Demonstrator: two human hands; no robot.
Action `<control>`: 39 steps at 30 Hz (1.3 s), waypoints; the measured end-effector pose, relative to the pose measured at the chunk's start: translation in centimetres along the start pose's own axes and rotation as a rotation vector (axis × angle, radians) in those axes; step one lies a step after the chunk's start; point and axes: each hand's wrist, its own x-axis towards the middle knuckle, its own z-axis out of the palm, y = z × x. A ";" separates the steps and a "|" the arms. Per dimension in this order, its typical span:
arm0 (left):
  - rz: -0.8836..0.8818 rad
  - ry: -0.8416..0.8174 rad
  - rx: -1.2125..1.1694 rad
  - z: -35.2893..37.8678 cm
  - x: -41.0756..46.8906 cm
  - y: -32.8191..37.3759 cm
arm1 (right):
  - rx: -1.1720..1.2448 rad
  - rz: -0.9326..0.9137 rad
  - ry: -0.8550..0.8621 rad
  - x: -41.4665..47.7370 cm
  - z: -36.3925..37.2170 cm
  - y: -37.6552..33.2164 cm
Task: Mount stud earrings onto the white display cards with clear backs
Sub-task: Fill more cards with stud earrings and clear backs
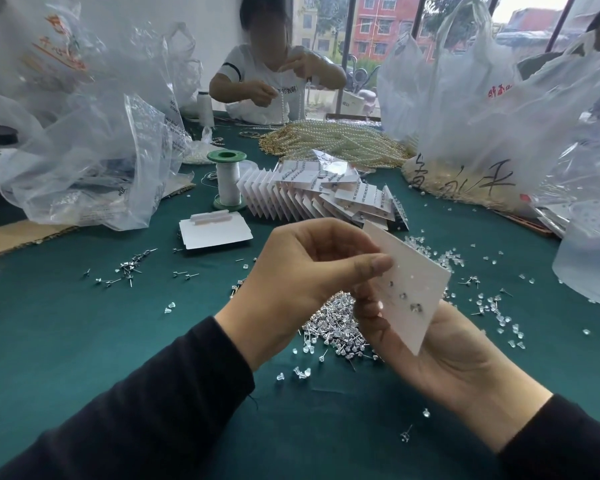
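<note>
I hold a white display card (413, 271) tilted above the green table, with three stud earrings in it near its lower edge. My left hand (302, 275) pinches the card's left side, thumb on its face. My right hand (440, 351) cups the card from below and behind. Under my hands lies a pile of silver stud earrings (336, 327). Clear backs (499, 313) are scattered to the right, with a few more below the pile. Whether either hand also holds a stud or a back is hidden.
A fanned row of filled cards (319, 195) lies beyond my hands, beside blank cards (215, 232) and a green-capped thread spool (227, 178). Loose studs (132, 266) lie left. Pearl strands (326, 140), plastic bags (94, 150) and a person (267, 77) threading beads fill the far side.
</note>
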 end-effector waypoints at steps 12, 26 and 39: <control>-0.328 0.032 0.094 -0.8 0.3 0.0 | -0.928 -0.614 0.405 0.0 -0.6 -1.1; -0.198 0.181 0.618 -0.7 0.2 -1.5 | -1.607 -1.047 0.500 -0.9 0.7 -0.5; 0.076 0.174 0.921 0.3 -0.4 -1.2 | -1.593 -0.967 0.449 -0.6 0.9 0.1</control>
